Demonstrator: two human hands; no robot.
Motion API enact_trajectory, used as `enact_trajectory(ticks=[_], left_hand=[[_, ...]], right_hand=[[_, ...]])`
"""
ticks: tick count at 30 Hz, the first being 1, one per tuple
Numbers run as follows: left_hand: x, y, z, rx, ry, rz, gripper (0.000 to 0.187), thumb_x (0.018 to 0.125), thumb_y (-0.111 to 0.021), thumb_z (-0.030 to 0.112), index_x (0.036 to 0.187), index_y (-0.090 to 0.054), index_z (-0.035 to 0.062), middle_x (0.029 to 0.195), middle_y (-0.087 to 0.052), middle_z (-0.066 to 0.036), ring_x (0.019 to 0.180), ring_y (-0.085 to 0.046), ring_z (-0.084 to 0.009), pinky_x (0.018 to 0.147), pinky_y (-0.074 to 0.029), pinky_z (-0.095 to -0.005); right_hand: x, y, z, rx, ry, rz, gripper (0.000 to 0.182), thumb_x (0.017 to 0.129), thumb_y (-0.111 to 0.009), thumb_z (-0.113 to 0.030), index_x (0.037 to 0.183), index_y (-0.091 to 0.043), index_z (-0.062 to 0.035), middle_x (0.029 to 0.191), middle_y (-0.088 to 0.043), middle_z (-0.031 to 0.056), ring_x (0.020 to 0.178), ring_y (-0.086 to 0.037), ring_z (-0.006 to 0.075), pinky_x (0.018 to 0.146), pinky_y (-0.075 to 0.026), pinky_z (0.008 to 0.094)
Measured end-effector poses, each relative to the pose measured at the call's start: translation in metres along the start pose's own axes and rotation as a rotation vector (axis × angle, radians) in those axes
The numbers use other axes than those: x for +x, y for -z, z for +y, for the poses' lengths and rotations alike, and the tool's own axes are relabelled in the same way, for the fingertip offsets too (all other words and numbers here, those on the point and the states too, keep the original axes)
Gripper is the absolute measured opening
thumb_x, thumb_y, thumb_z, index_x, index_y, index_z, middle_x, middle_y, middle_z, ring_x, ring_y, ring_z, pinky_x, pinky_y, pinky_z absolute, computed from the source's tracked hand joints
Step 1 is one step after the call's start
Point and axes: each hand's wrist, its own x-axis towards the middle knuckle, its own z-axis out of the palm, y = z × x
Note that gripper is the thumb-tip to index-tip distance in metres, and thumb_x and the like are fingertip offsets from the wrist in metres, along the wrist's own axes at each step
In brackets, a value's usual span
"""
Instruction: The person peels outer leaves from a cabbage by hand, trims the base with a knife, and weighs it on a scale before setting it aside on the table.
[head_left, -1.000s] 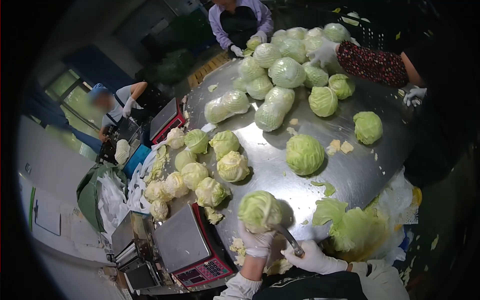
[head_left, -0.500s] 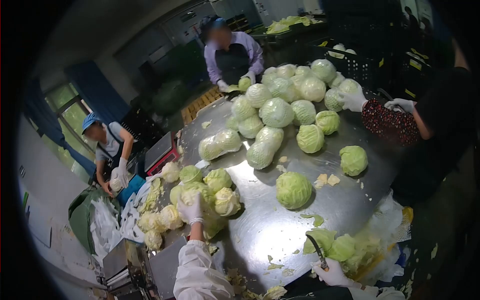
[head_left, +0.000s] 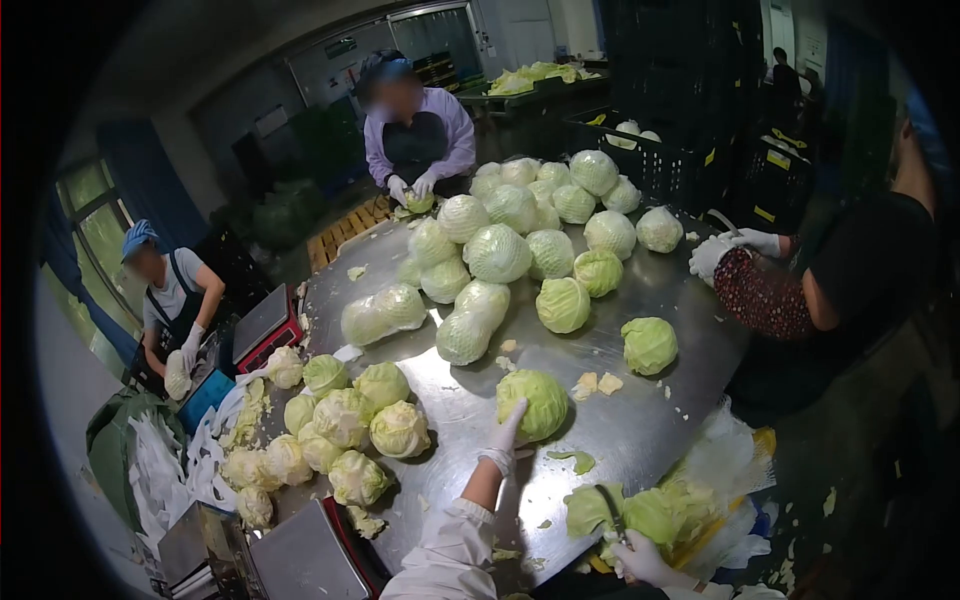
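Note:
My left hand, in a white glove, is against the near left side of a green cabbage resting on the metal table. One digit stretches up along its leaves; the other fingers are hidden behind or under it. At the bottom right, my gloved right hand is closed round a knife with a dark curved blade. The blade is over loose cabbage leaves at the table's edge. A small leaf scrap lies between the hands.
Trimmed cabbages cluster on the left, beside a scale. Wrapped cabbages are heaped at the far side, with a loose cabbage to the right. Co-workers stand left, far and right. Black crates are stacked behind.
My left hand has left the trimmed cabbages and moved right to the green cabbage. My right hand still grips the knife. The view has turned right; the right-hand co-worker's hand has left the wrapped heap.

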Motion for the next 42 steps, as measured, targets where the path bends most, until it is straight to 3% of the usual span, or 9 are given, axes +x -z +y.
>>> enact_trajectory(ticks=[5,10,18,24,28,30,36,38,42], left_hand=[[0.008,-0.005,-0.038,-0.45,-0.034,-0.239,0.073,0.083,-0.085,0.03,0.144,-0.048,0.0166,0.134,-0.059,-0.015,0.114,-0.064,-0.0302,0.087,-0.059,-0.0494],[-0.075,0.053,-0.031,0.103,-0.283,-0.269,0.096,0.072,-0.093,0.015,0.149,-0.038,-0.0014,0.137,-0.055,-0.019,0.124,-0.059,-0.0291,0.102,-0.053,-0.0416],[-0.196,0.117,-0.027,0.729,-0.296,-0.476,0.1,0.063,-0.097,0.025,0.143,-0.046,-0.0051,0.136,-0.055,-0.023,0.13,-0.055,-0.0326,0.11,-0.045,-0.0422],[-0.233,0.105,-0.091,0.756,-0.62,-0.077,0.084,0.066,-0.094,0.027,0.135,-0.052,0.004,0.148,-0.042,-0.024,0.137,-0.044,-0.0353,0.117,-0.034,-0.0462],[-0.239,0.109,-0.107,0.666,-0.63,-0.002,0.083,0.07,-0.091,0.03,0.137,-0.049,0.0053,0.15,-0.039,-0.022,0.138,-0.042,-0.0344,0.118,-0.032,-0.0464],[-0.245,0.126,-0.119,0.608,-0.594,-0.013,0.093,0.068,-0.092,0.032,0.142,-0.043,0.0058,0.149,-0.039,-0.02,0.14,-0.04,-0.0327,0.119,-0.031,-0.0463],[-0.286,0.151,-0.118,0.337,-0.421,-0.047,0.119,0.065,-0.096,0.033,0.154,-0.021,0.0064,0.147,-0.037,-0.017,0.137,-0.042,-0.0325,0.118,-0.033,-0.0454],[-0.284,0.162,-0.131,0.166,-0.301,0.003,0.117,0.068,-0.093,0.031,0.156,-0.02,0.0058,0.147,-0.039,-0.017,0.137,-0.042,-0.0318,0.117,-0.034,-0.0447],[-0.283,0.151,-0.128,-0.165,-0.127,0.109,0.099,0.074,-0.082,0.022,0.154,-0.026,0.0035,0.138,-0.047,-0.013,0.133,-0.047,-0.028,0.114,-0.036,-0.0414]], right_hand=[[-0.021,0.021,0.006,0.265,0.172,0.262,0.024,0.094,-0.061,-0.002,0.117,-0.059,0.0046,0.073,-0.06,0.0081,0.057,-0.061,0.0157,0.055,-0.053,0.0316],[-0.034,0.013,-0.034,-0.286,0.336,0.149,0.034,0.091,-0.065,-0.006,0.123,-0.059,0.0021,0.077,-0.061,0.0074,0.067,-0.062,0.0127,0.064,-0.05,0.029],[-0.016,-0.029,-0.064,-0.557,0.307,-0.282,0.053,0.101,-0.056,-0.024,0.15,-0.043,-0.0074,0.118,-0.065,0.0257,0.1,-0.067,0.0422,0.084,-0.052,0.0453],[-0.003,-0.05,-0.025,-0.601,0.221,-0.278,0.056,0.101,-0.057,-0.024,0.151,-0.038,-0.0044,0.103,-0.066,0.0273,0.09,-0.069,0.0408,0.081,-0.054,0.0454],[-0.013,-0.05,-0.028,-0.55,0.268,-0.172,0.035,0.097,-0.061,-0.022,0.121,-0.051,0.0013,0.104,-0.066,0.0282,0.091,-0.067,0.0442,0.079,-0.053,0.05],[-0.001,-0.048,-0.009,-0.566,0.617,-0.065,0.034,0.095,-0.064,-0.022,0.117,-0.053,0.0013,0.095,-0.066,0.0248,0.084,-0.065,0.0452,0.074,-0.053,0.0484],[-0.012,-0.069,-0.059,-0.184,-0.046,-0.447,0.04,0.098,-0.065,-0.024,0.121,-0.049,0.0041,0.085,-0.062,0.0126,0.068,-0.06,0.0176,0.063,-0.051,0.0342],[-0.008,-0.095,-0.042,-0.073,0.276,-0.433,0.044,0.101,-0.064,-0.027,0.125,-0.047,0.0056,0.086,-0.065,0.0132,0.063,-0.062,0.0173,0.061,-0.053,0.0343],[0.0,-0.089,-0.063,-0.223,0.168,-0.538,0.052,0.103,-0.059,-0.026,0.14,-0.043,0.0061,0.081,-0.066,0.014,0.057,-0.06,0.0175,0.059,-0.052,0.0352]])
